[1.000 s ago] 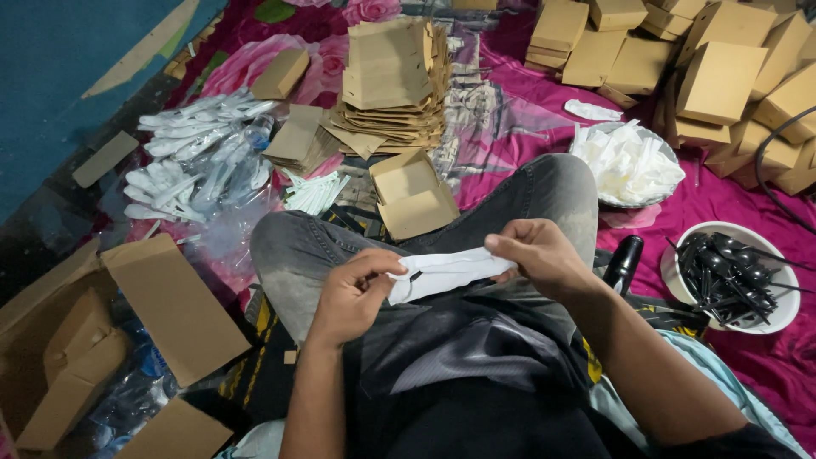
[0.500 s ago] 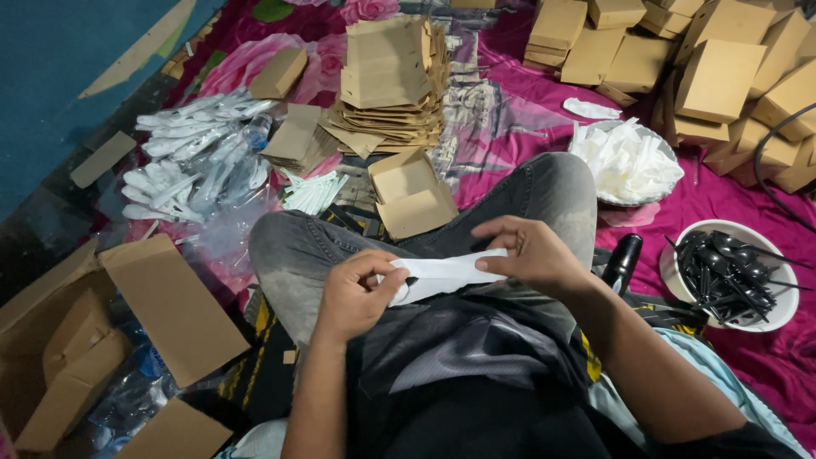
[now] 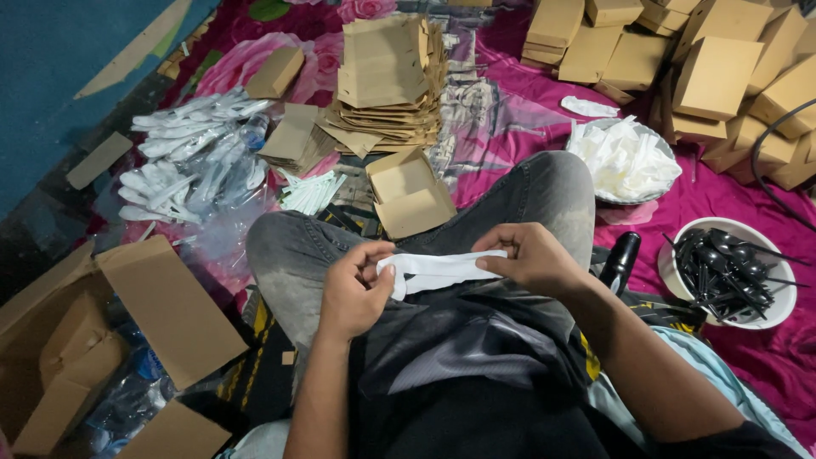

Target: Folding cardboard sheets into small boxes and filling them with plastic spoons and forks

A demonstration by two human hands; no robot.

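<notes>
Hands (image 3: 355, 293) (image 3: 529, 257) pinch white packet (image 3: 442, 269), seemingly napkin, above pink floral cloth (image 3: 510, 127)

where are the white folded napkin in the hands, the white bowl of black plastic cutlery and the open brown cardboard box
white folded napkin (image 3: 442, 269), head view, middle of its strip
white bowl of black plastic cutlery (image 3: 769, 313), head view, near rim
open brown cardboard box (image 3: 415, 211), head view, front flap

A thin white paper napkin (image 3: 442, 270), matt and soft, is seen against worn grey denim jeans (image 3: 340, 246). Brown cardboard boxes (image 3: 714, 68) look matt and smooth. Black plastic cutlery (image 3: 722, 276) shines glossy in a white bowl (image 3: 786, 297).
</notes>
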